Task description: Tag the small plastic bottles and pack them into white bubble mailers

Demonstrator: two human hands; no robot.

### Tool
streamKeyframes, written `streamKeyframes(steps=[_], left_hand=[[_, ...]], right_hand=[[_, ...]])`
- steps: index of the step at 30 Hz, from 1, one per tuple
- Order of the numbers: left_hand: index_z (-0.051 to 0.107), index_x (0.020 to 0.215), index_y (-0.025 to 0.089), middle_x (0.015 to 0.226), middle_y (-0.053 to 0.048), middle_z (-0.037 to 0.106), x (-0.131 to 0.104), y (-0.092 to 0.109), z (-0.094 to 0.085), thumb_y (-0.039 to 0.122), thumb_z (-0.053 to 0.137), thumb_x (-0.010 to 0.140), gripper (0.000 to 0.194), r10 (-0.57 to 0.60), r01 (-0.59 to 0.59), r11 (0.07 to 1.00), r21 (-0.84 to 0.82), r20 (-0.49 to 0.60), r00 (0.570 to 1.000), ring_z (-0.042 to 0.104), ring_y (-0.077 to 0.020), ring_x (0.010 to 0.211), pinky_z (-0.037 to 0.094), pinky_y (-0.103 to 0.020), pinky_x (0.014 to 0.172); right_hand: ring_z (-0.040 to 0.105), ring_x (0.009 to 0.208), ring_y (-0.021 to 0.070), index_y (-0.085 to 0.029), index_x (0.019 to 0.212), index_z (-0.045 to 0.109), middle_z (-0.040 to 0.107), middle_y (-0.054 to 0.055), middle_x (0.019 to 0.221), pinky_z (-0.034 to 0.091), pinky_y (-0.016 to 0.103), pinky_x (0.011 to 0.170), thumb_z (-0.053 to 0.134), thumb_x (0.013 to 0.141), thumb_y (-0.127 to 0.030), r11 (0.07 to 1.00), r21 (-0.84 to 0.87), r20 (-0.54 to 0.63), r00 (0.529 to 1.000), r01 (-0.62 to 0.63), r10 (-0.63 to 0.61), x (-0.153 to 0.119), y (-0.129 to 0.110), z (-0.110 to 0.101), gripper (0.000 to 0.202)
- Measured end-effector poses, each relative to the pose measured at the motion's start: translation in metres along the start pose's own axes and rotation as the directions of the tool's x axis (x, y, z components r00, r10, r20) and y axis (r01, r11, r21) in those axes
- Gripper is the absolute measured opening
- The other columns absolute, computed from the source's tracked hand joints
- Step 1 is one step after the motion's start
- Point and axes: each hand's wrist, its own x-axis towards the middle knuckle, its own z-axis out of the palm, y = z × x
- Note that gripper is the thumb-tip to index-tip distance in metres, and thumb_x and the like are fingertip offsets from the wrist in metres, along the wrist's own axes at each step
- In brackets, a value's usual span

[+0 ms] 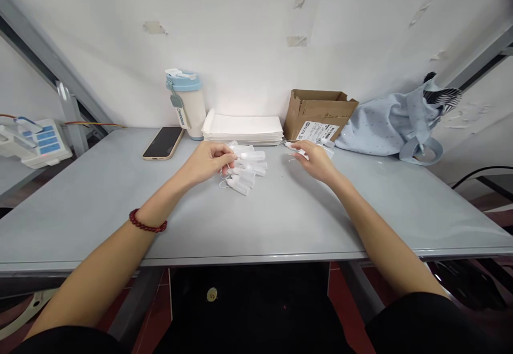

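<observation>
Several small translucent white bottles [241, 183] with thin loops lie in a loose pile at the middle of the grey table. At the pile's left edge, my left hand [216, 160] has its thumb and fingers pinched on the loop end of one bottle [253, 155]. My right hand [315, 160] is farther right, in front of the cardboard box, its thumb and fingers apart. More small white pieces [327, 143] lie beside and partly behind its fingers. A stack of white envelopes [244, 128] rests against the wall between my hands.
On the grey table [256, 225] stand a blue-and-cream cup [191, 105] and an open cardboard box [316, 116]. A phone [163, 143] lies at the left. Light blue cloth [380, 124] and a tape roll [420, 151] are at the right. A white power strip [40, 140] is at the far left.
</observation>
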Motion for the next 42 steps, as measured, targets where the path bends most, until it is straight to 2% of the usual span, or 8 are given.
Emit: streamKeyframes(steps=[3,8,18,20,26,33,37,42], left_hand=[[0.067,0.066,0.015,0.06,-0.002,0.063,0.001,-0.001,-0.014,0.033,0.062,0.079,0.022,-0.042,0.027,0.995,0.094,0.166,0.985,0.055,-0.0108,0.054,0.041,-0.021,0.052],[0.07,0.067,0.019,0.07,-0.003,0.068,0.004,-0.008,-0.029,0.037,0.062,0.08,0.023,-0.131,0.057,0.982,0.18,0.434,0.891,0.057,-0.0128,0.06,0.043,-0.021,0.054],[0.072,0.065,0.02,0.069,-0.003,0.069,0.007,-0.02,-0.045,0.036,0.066,0.076,0.02,-0.21,0.116,0.975,0.192,0.597,0.774,0.057,-0.0128,0.056,0.043,-0.021,0.054],[0.072,0.065,0.02,0.07,-0.004,0.07,0.009,-0.023,-0.046,0.037,0.065,0.076,0.021,-0.217,0.123,0.973,0.196,0.591,0.777,0.058,-0.0128,0.056,0.044,-0.021,0.054],[0.072,0.062,0.019,0.061,-0.005,0.068,0.013,-0.029,-0.041,0.042,0.065,0.076,0.027,-0.23,0.129,0.964,0.232,0.488,0.842,0.057,-0.0127,0.05,0.041,-0.02,0.046],[0.07,0.054,0.017,0.061,-0.009,0.07,0.012,-0.026,-0.041,0.041,0.068,0.073,0.03,-0.33,0.268,0.935,0.233,0.294,0.897,0.055,-0.012,0.042,0.038,-0.021,0.039],[0.069,0.053,0.017,0.057,-0.009,0.068,0.011,-0.02,-0.037,0.041,0.069,0.071,0.031,-0.306,0.256,0.942,0.216,0.243,0.92,0.055,-0.0129,0.042,0.039,-0.022,0.039],[0.07,0.056,0.017,0.058,-0.006,0.067,0.008,-0.016,-0.03,0.043,0.064,0.077,0.033,-0.244,0.197,0.959,0.204,0.243,0.939,0.053,-0.0109,0.042,0.04,-0.022,0.042]], right_hand=[[0.057,0.112,0.0291,-0.014,0.112,0.064,0.065,0.015,0.119,0.042,0.045,0.096,0.046,0.087,-0.015,0.983,-0.181,0.015,1.0,-0.02,0.023,0.002,0.022,0.001,0.031],[0.058,0.109,0.0282,-0.01,0.11,0.066,0.066,0.016,0.118,0.043,0.041,0.094,0.041,0.086,-0.008,0.964,-0.263,0.051,0.997,-0.038,0.053,0.003,0.038,0.002,0.035],[0.057,0.107,0.0296,-0.012,0.108,0.068,0.065,0.016,0.111,0.044,0.04,0.088,0.047,0.084,-0.01,0.942,-0.331,0.069,0.995,-0.049,0.076,0.008,0.048,0.006,0.032],[0.058,0.105,0.0299,-0.013,0.106,0.07,0.066,0.016,0.109,0.044,0.041,0.088,0.048,0.084,-0.01,0.939,-0.341,0.08,0.994,-0.046,0.077,0.008,0.048,0.005,0.031],[0.057,0.103,0.0292,-0.014,0.102,0.072,0.068,0.015,0.109,0.043,0.04,0.087,0.043,0.087,-0.01,0.928,-0.372,0.121,0.989,-0.03,0.081,0.008,0.044,0.005,0.033],[0.059,0.105,0.0282,-0.009,0.11,0.068,0.067,0.017,0.113,0.042,0.035,0.084,0.047,0.08,-0.003,0.909,-0.414,0.146,0.983,-0.046,0.116,0.008,0.046,-0.001,0.037],[0.06,0.104,0.0283,-0.011,0.108,0.068,0.069,0.016,0.11,0.041,0.034,0.082,0.049,0.076,-0.001,0.897,-0.438,0.14,0.98,-0.067,0.141,0.009,0.047,-0.004,0.039],[0.059,0.105,0.0299,-0.014,0.109,0.067,0.069,0.016,0.11,0.039,0.037,0.082,0.049,0.077,-0.004,0.894,-0.437,0.119,0.978,-0.102,0.17,0.008,0.043,-0.004,0.039]])
